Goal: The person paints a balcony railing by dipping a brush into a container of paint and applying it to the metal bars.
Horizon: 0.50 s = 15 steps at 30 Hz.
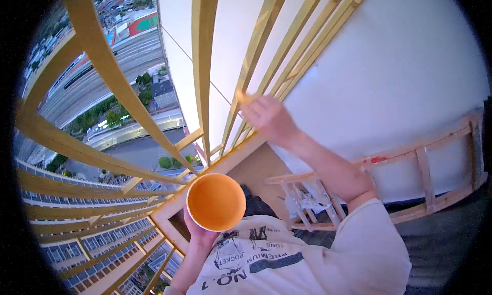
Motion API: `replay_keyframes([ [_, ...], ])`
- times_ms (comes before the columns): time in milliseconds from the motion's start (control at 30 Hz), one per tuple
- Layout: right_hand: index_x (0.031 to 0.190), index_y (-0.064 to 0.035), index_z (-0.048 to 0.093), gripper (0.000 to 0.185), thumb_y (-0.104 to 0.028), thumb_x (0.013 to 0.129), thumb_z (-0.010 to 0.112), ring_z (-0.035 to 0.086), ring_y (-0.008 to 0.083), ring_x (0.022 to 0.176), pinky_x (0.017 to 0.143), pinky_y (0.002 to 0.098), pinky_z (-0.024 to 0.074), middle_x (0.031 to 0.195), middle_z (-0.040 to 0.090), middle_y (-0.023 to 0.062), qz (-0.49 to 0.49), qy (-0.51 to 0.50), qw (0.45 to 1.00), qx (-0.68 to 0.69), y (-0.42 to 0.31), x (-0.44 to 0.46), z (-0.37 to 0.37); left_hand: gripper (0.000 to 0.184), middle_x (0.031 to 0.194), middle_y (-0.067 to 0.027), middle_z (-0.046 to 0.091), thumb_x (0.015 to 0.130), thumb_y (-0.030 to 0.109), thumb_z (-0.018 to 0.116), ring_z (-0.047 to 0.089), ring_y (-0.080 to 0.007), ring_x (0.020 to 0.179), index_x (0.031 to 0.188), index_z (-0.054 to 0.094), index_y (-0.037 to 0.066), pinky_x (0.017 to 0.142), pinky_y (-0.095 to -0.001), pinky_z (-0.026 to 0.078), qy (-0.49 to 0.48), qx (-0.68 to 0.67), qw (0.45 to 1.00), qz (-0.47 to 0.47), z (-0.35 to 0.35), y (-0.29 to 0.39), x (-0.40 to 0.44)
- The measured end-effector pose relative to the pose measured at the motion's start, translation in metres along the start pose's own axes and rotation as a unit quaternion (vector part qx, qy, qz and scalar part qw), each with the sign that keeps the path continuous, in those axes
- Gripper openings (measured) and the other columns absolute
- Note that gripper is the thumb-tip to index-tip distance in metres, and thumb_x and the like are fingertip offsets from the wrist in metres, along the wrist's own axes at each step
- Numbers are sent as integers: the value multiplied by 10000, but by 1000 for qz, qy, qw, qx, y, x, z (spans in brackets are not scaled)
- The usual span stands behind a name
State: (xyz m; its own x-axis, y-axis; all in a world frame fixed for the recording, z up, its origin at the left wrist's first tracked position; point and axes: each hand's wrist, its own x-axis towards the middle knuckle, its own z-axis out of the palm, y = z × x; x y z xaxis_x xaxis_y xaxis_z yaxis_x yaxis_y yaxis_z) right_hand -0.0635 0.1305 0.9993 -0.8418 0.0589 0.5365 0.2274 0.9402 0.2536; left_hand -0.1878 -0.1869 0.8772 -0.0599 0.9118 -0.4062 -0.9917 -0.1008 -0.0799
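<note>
2 hands show in the head view; the left hand point(200, 234) grasps an orange-lined cup point(216, 202) above the printed shirt point(312, 251); the right hand point(269, 118) pinches a small yellowish item point(244, 97) at the yellow railing point(201, 64); whether they touch, one cannot tell.

The only readable words stand in dark print on the light shirt point(328, 259) that the person wears, and they appear upside down from the head camera. The largest lettering reads "NO.1" point(228, 281), near the bottom of the view. Smaller capitals spell "PREMIUM" point(269, 259) beside a solid dark bar point(279, 264), and "POCKET" point(231, 260) stands near it. Another short line shows "TONS" point(280, 245). The remaining small print around the dark drawing point(233, 251) is too small to tell.
</note>
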Motion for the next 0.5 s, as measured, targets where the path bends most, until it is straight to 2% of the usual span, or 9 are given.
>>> replay_keyframes([
  [100, 1148, -42, 719, 333, -39, 818, 677, 640, 280, 847, 741, 420, 540, 862, 651, 85, 29, 45, 998, -15, 8, 14, -6, 626, 1508, -112, 536, 1039, 581, 364, 518, -366, 1372, 1462, 526, 149, 1112, -576, 450, 1, 17, 1000, 14, 7, 8, -11],
  [133, 1152, -42, 722, 343, -39, 814, 663, 632, 284, 833, 729, 422, 534, 868, 639, 87, 52, 29, 994, -88, 18, 32, -34, 626, 1508, -112, 536, 1039, 581, 364, 518, -366, 1372, 1462, 526, 149, 1112, -576, 450, 2, 18, 1000, 11, 6, 10, -14],
  [167, 1183, -48, 719, 407, -45, 777, 684, 628, 284, 835, 717, 415, 526, 877, 627, 85, 34, 113, 989, -85, 25, 53, -61, 619, 1508, -109, 537, 1043, 576, 363, 518, -362, 1373, 1460, 528, 150, 1114, -576, 448, 10, 8, 1000, 6, 5, 13, -16],
  [200, 1160, -61, 733, 411, -47, 750, 705, 629, 283, 840, 710, 412, 522, 902, 631, 82, 16, 152, 977, -151, 24, 71, -88, 613, 1507, -106, 538, 1046, 571, 363, 518, -358, 1373, 1458, 529, 150, 1116, -575, 445, 17, -1, 1000, 3, 3, 15, -18],
  [300, 1103, -72, 751, 380, -56, 725, 730, 633, 273, 847, 705, 404, 523, 903, 636, 70, 9, 163, 963, -216, 19, 86, -113, 608, 1507, -106, 538, 1050, 569, 364, 521, -354, 1370, 1458, 531, 150, 1121, -572, 439, 23, 16, 1000, 5, -4, 19, -18],
  [333, 1007, -77, 745, 277, -90, 731, 731, 642, 258, 859, 708, 407, 526, 904, 638, 69, 15, 108, 971, -211, 16, 74, -90, 608, 1507, -106, 538, 1050, 569, 364, 521, -354, 1370, 1458, 531, 150, 1121, -572, 439, 20, 18, 1000, 4, -4, 20, -19],
  [367, 949, -79, 713, 214, -122, 740, 729, 649, 249, 870, 718, 416, 527, 899, 637, 69, 18, 57, 989, -138, 11, 55, -57, 611, 1506, -105, 539, 1049, 573, 366, 520, -353, 1371, 1456, 533, 150, 1122, -571, 438, 13, 18, 1000, 2, -4, 21, -19],
  [433, 950, -77, 676, 109, -122, 853, 650, 632, 235, 818, 727, 394, 534, 826, 620, 71, 33, -36, 998, -44, -21, 37, -13, 613, 1506, -105, 540, 1048, 577, 369, 519, -353, 1371, 1455, 535, 149, 1123, -569, 437, 1, 18, 1000, 1, -1, 21, -20],
  [500, 953, -73, 678, 111, -118, 856, 646, 631, 238, 823, 727, 394, 533, 838, 625, 73, 38, -6, 997, -63, -4, 41, -16, 618, 1507, -103, 539, 1048, 582, 366, 516, -353, 1374, 1453, 537, 148, 1124, -569, 435, -1, 9, 1000, -10, 5, 21, -23],
])
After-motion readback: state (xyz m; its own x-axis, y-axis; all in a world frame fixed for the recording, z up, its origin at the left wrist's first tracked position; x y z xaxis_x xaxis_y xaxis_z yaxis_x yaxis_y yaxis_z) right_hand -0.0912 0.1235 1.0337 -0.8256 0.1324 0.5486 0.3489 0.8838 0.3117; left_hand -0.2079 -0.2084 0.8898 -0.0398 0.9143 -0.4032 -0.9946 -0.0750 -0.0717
